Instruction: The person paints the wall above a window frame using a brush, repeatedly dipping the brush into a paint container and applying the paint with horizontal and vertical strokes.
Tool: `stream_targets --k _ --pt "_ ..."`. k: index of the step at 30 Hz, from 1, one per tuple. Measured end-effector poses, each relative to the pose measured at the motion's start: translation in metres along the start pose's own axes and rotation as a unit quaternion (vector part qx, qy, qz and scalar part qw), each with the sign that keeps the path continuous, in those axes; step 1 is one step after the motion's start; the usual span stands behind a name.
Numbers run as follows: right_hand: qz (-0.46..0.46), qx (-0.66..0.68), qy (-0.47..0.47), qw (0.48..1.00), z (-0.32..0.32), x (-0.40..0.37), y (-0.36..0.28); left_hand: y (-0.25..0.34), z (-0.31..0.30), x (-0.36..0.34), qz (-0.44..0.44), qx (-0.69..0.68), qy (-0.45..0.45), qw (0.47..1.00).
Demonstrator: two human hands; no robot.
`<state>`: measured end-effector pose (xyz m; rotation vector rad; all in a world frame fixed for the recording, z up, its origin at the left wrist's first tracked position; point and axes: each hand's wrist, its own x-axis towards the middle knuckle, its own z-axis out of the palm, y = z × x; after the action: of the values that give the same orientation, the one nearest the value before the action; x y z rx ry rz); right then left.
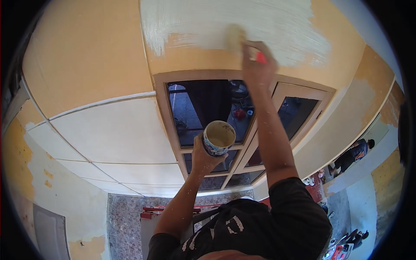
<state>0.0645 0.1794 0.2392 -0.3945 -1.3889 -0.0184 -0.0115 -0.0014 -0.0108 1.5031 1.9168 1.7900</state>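
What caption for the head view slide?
Right hand sweeps brush, spreading pale paint on orange wall above window; left hand holds paint cup.

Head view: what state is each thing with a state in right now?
Paint cup: open, part full of pale paint, held in left hand.
Brush: gripped in right hand, bristles against wall.
Wall: orange, partly coated with pale paint.

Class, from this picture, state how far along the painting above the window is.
Done: a pale patch on the wall above the window frame. In hand: the right hand works a brush at its lower edge; the left hand holds the paint cup. Left: the orange wall around it.
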Motion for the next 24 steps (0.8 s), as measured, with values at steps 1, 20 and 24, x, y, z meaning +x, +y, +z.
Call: stream_targets --k 1,20,24 --pt "-0.051 -0.046 0.035 0.997 -0.013 0.003 0.015 0.004 -0.001 0.003 -0.003 -0.001 0.002 1.000" --pt "-0.019 0.176 -0.054 0.983 0.093 -0.056 -0.097 0.010 -0.061 0.012 0.008 0.011 0.275 0.961" --pt "0.016 0.034 -0.018 0.999 0.043 -0.045 -0.026 0.010 -0.055 0.013 0.018 -0.002 0.288 0.957"
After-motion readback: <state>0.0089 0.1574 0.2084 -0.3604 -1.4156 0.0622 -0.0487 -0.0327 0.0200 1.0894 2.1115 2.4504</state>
